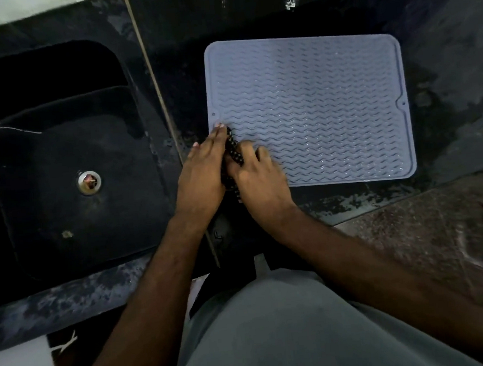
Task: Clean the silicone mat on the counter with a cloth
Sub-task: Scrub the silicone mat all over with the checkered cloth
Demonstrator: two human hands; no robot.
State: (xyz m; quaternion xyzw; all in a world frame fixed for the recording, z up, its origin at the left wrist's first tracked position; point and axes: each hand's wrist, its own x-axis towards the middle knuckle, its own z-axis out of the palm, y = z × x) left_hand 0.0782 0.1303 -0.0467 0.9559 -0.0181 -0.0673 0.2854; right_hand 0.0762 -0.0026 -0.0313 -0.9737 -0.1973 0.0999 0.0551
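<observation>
Silicone mat (309, 108) lies flat on the dark worktop (350, 4), stretching ahead and right of both hands. Left hand (202, 171), fingers straight, presses the dotted cloth (235, 151); right hand (258, 175) curls round it, likely bunching it to wipe.
</observation>
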